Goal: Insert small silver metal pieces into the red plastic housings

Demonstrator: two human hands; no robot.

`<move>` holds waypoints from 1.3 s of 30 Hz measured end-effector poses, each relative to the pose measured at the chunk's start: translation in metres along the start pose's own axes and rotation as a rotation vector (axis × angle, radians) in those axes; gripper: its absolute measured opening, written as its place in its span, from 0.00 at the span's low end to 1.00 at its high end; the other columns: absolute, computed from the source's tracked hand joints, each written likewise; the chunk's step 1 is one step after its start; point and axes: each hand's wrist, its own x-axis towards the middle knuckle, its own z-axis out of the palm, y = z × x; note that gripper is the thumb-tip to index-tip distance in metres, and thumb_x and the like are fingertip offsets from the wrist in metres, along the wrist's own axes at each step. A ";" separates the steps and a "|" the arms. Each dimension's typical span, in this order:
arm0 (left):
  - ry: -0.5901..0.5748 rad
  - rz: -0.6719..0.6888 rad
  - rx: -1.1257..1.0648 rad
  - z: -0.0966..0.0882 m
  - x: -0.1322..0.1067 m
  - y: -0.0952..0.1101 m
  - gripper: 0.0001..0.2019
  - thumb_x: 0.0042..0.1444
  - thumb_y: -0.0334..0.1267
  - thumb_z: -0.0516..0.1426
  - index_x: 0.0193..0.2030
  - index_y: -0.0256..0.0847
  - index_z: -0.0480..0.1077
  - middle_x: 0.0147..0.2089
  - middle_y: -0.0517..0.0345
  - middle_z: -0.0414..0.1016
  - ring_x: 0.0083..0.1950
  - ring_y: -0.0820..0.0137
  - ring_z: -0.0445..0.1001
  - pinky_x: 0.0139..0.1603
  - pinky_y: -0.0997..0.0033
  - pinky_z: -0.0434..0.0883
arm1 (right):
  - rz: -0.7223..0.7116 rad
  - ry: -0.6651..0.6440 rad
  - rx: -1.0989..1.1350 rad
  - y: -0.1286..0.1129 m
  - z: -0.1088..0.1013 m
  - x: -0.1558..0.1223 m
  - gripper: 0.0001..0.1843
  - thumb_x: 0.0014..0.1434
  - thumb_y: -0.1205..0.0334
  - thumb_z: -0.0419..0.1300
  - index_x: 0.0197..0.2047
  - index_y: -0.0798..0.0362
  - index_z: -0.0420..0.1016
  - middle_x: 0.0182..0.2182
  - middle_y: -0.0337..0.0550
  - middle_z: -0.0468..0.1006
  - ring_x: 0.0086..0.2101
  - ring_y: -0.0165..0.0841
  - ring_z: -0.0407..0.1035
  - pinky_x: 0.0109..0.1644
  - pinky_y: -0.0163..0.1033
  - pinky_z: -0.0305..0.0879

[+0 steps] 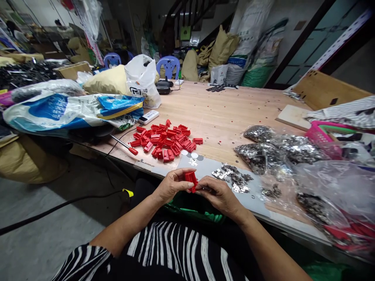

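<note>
My left hand (171, 184) is closed on a small red plastic part (191, 180), held just in front of the table's near edge. My right hand (217, 193) is pinched against the same part from the right; whether its fingers also hold a small metal piece is hidden. A pile of several matching red plastic parts (164, 141) lies on the wooden table (216, 113) beyond my hands. Loose small silvery metal pieces (233, 177) are scattered on a grey sheet (205, 166) right of my hands.
Clear bags of metal pieces (269, 150) sit at right, with a pink basket (318, 136) behind. A red-handled screwdriver (124, 145), a white remote (148, 116), blue-white sacks (67, 111) and a white bag (142, 80) stand left. A black cable (58, 208) crosses the floor.
</note>
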 end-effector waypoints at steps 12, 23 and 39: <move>-0.037 0.101 0.090 -0.001 0.001 -0.011 0.25 0.39 0.33 0.69 0.47 0.40 0.72 0.40 0.55 0.77 0.41 0.68 0.74 0.46 0.69 0.68 | 0.346 0.050 0.191 0.005 0.006 -0.010 0.13 0.59 0.52 0.57 0.32 0.52 0.63 0.21 0.32 0.58 0.23 0.25 0.51 0.24 0.32 0.50; -0.084 0.227 0.254 -0.004 0.002 -0.015 0.18 0.47 0.34 0.65 0.45 0.40 0.68 0.45 0.53 0.75 0.45 0.67 0.73 0.47 0.69 0.69 | 0.454 0.032 0.334 0.010 0.011 -0.003 0.14 0.59 0.49 0.56 0.37 0.52 0.62 0.28 0.34 0.65 0.26 0.27 0.59 0.28 0.32 0.59; -0.040 0.318 0.955 -0.034 0.029 -0.011 0.18 0.47 0.34 0.62 0.48 0.43 0.72 0.40 0.58 0.76 0.39 0.69 0.73 0.44 0.73 0.66 | 0.365 0.042 -0.336 0.020 0.016 -0.002 0.09 0.60 0.62 0.55 0.42 0.49 0.75 0.35 0.43 0.79 0.35 0.36 0.73 0.40 0.40 0.66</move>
